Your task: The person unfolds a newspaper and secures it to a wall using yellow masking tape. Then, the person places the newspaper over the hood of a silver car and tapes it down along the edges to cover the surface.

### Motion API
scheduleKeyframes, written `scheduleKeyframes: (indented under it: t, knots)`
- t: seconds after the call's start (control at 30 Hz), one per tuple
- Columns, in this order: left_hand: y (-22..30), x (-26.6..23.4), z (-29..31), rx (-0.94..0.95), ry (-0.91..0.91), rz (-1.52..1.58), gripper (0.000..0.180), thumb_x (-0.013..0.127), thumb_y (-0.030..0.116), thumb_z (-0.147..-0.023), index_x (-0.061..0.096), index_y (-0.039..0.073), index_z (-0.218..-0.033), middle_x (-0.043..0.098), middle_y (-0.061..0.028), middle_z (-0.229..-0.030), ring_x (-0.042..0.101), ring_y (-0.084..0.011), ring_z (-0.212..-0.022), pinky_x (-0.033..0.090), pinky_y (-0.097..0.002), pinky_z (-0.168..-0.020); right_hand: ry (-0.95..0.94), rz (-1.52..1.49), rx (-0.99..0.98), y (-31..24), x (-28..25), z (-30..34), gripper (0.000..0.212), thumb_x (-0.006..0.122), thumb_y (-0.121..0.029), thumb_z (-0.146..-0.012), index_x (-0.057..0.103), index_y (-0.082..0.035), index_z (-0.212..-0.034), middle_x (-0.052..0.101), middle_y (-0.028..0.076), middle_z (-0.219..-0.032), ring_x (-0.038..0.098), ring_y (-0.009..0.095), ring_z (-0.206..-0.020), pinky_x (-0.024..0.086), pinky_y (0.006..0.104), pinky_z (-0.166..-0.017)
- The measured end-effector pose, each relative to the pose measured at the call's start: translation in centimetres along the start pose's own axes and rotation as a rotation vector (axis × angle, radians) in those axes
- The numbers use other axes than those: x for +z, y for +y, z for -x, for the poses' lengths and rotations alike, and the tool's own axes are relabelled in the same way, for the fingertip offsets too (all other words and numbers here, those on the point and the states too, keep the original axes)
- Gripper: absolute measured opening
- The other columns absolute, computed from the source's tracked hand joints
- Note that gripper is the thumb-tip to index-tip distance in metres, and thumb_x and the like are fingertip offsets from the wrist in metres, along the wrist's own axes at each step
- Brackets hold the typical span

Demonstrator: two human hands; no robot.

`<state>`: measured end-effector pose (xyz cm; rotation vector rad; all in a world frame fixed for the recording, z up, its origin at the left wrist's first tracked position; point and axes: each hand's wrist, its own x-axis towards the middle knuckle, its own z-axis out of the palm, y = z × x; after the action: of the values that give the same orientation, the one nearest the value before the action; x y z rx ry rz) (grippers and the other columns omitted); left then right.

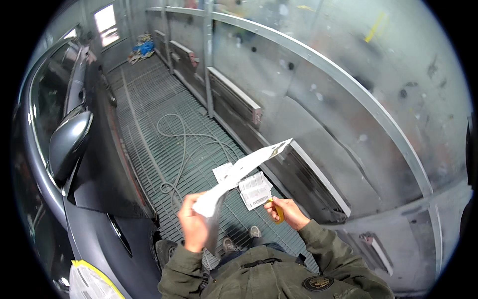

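Observation:
My left hand [193, 225] is closed on the near edge of a folded sheet of newspaper [244, 167], which stretches up and away to the right. In my right hand [294, 213] is a roll of yellow masking tape [280, 214], gripped by the fingers and thumb in front of my body. Beyond the tape, more printed paper [255, 190] shows lower down, partly behind the sheet; whether it joins the held sheet, I cannot tell.
A dark grey car [107, 234] with a side mirror [72, 139] stands on my left. Paper edged with yellow tape [89, 281] covers its near part. A hose [184, 149] loops over the grated floor [144, 114]. Metal wall panels [318, 124] rise on the right.

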<state>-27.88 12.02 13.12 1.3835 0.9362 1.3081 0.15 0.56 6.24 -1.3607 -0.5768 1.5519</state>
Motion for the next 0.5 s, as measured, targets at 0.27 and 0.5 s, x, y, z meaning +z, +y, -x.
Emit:
scheduleKeyframes:
  t: [0.27, 0.5]
  knots:
    - [4.0, -7.5, -5.4, 0.354, -0.648, 0.639, 0.039, 0.069, 0.036, -0.092, 0.05, 0.006, -0.077, 0.065, -0.0179, -0.07, 0.068, -0.0316, -0.065, 0.059, -0.0448, -0.07, 0.09, -0.435, 0.034, 7.6, -3.3, -1.2, 0.061, 0.042, -0.05, -0.103, 0.065, 0.005, -0.114, 0.066, 0.009, -0.101, 0.062, 0.013, -0.082, 0.051, 0.0272, -0.067]
    - [6.6, -11.9, -8.1, 0.394, -1.227, 0.924, 0.012, 0.065, 0.001, -0.09, 0.059, -0.001, -0.081, 0.071, -0.0238, -0.082, 0.074, -0.0357, -0.079, 0.058, -0.0479, -0.086, -0.143, -0.498, 0.072, 3.3, -3.8, -2.7, 0.094, 0.027, -0.077, -0.093, 0.068, 0.007, -0.098, 0.067, 0.01, -0.077, 0.064, 0.015, -0.069, 0.054, 0.0281, -0.064]
